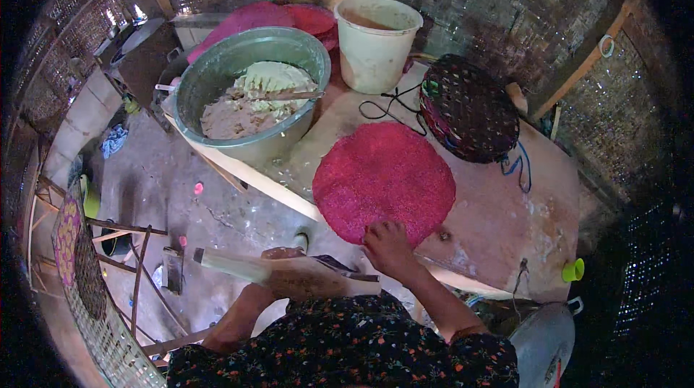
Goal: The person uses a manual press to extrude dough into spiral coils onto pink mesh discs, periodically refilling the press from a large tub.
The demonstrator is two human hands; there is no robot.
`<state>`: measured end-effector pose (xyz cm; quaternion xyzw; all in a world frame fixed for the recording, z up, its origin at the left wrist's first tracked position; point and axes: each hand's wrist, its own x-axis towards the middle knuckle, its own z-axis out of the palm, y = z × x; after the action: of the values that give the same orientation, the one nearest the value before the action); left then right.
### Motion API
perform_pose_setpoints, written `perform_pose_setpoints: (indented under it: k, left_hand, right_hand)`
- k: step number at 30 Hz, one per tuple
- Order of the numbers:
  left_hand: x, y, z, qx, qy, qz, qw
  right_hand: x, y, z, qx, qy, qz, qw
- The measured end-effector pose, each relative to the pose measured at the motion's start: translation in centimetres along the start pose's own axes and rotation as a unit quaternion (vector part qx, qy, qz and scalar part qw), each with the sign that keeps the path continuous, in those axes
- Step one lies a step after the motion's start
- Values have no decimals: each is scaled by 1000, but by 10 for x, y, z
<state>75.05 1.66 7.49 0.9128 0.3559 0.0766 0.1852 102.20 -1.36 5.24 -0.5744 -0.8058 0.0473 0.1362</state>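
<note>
My left hand (254,297) is wrapped round a pale wooden tool (296,277) with a thick handle and a flat, board-like body, held low in front of me. Dark strips show along the tool's far side. At the near edge of a round, flat pink sheet (387,178) with a grainy surface, my right hand (388,247) has its fingers bent onto the rim; the thumb side is partly hidden. The sheet lies on a wooden table (499,222) and reaches its front edge. Left of it stands a big grey-green basin (253,138) holding pale, crumbly dough (271,88).
A stick (285,96) lies across the dough. Behind the sheet are a white bucket (376,48) and a dark woven basket (473,109) with loose cords. More pink sheets (249,19) lie behind the basin. A green cup (573,270) and a metal pan (542,341) are at right.
</note>
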Motion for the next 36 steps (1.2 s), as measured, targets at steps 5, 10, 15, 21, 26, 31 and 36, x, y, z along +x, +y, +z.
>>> perform_pose_setpoints:
  k: [5, 10, 15, 21, 26, 31, 36]
  left_hand:
    - [-1, 1, 5, -15, -1, 17, 1000]
    - [-5, -6, 5, 4, -4, 26, 1000]
    - [-7, -7, 8, -10, 6, 20, 1000]
    - [-6, -9, 17, -35, 33, 17, 999]
    - [4, -6, 20, -80, 93, 11, 992]
    - [23, 21, -3, -217, 63, -37, 974]
    - [63, 22, -37, -94, 2, 259, 961]
  right_hand:
    - [2, -6, -10, 13, 47, 5, 999]
    - [2, -8, -3, 73, 73, 41, 994]
    - [4, -8, 13, 90, 93, 48, 990]
    - [0, -6, -6, 322, 77, 58, 942]
    - [-22, -53, -73, 366, -51, 78, 926]
    - [3, -20, -103, 325, -200, 156, 911]
    - [44, 19, -93, 351, -49, 65, 933]
